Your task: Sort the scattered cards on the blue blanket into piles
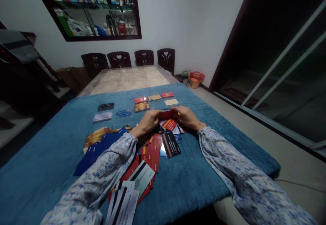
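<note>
Between my left hand [149,119] and my right hand [185,115] a red card [166,114], perhaps a small stack, is held by its two ends above the blue cloth. The fingers of each hand curl around it. Just below lie loose cards: a red and yellow one [169,124] and a black card [170,144] with a stripe. A fanned heap of red cards [150,150] spreads toward me, topped by a pale green card [141,175] and white striped cards [122,204]. Dark blue cards [102,146] and gold cards [95,137] lie beside my left sleeve.
Beyond my hands sit sorted piles: a black one [106,106], a lilac one [102,117], blue cards [123,113], gold cards [142,106], a red card [167,95] and a cream card [171,102]. The blue cloth [198,177] covers the near table. Chairs [119,59] stand behind.
</note>
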The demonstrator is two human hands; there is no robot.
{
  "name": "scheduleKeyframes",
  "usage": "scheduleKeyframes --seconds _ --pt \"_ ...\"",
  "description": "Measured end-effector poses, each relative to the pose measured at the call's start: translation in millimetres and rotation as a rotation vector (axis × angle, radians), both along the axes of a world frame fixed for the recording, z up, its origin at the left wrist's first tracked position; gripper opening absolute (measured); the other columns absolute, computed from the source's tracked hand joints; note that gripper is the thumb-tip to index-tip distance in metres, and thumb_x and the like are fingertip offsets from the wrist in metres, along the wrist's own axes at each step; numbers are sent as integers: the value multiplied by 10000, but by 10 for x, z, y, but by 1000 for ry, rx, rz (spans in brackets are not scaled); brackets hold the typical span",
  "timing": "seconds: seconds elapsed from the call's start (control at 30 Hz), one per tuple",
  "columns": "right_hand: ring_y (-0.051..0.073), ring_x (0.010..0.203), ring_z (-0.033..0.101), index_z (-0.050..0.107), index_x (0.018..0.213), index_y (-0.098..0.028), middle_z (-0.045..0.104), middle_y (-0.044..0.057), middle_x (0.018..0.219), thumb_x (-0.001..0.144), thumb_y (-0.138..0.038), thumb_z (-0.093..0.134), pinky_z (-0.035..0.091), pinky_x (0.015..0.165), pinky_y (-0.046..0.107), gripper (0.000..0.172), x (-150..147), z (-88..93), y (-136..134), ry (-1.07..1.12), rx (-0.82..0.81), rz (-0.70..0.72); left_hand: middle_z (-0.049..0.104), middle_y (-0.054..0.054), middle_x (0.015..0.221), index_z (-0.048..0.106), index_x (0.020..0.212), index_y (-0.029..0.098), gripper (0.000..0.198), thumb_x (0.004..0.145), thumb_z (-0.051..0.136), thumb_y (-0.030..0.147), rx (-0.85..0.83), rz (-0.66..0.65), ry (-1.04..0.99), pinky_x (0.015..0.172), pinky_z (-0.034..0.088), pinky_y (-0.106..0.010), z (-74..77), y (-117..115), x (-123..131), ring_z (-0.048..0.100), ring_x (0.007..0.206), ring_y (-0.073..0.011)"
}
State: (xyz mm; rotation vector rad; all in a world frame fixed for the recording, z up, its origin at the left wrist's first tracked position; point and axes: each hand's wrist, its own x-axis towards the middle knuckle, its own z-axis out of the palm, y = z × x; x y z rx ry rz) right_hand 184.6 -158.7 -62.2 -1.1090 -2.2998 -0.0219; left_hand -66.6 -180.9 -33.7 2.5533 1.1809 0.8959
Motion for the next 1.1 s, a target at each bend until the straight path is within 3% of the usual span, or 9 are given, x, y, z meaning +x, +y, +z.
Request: scheduleKeyframes --seconds 0.2,0.37,0.47,0.9,1.1 --pt "225 875 639 686 1215 -188 721 97 972 930 -172 601 488 793 314 298 7 4 -8 13 -19 4 780 -99 1002 769 1083 154 360 862 508 41 7 37 10 853 558 -311 -8 -30 7 713 912 -209" --pt "222 838 583 699 925 -191 688 71 834 895 -143 606 458 742 309 109 22 41 -4 8 -60 33 767 -87 943 757 1079 144 330 865 526 46 10 72 11 814 540 -295 -40 -20 9 698 864 -198" --pt "225 837 557 660 796 -202 659 62 784 882 -150 603 457 755 326 116 26 33 22 38 -67 58 757 -74 913 751 1034 146 300 861 529 42 12 78 -2 801 528 -288 -59 -5 10 683 841 -189" --pt "219 863 629 674 941 -205 707 69 925 917 -225 566 487 807 338 113 -79 54 -40 297 -48 51 737 -72 912 766 986 164 311 855 510 44 13 57 10 824 529 -324 -58 -19 12 636 860 -200" --pt "215 865 628 644 962 -204 701 69 945 923 -184 521 472 799 327 130 -136 85 -99 300 -12 88 758 -96 995 754 1088 163 315 892 535 52 62 48 -2 903 528 -382 -104 23 6 630 967 -229"
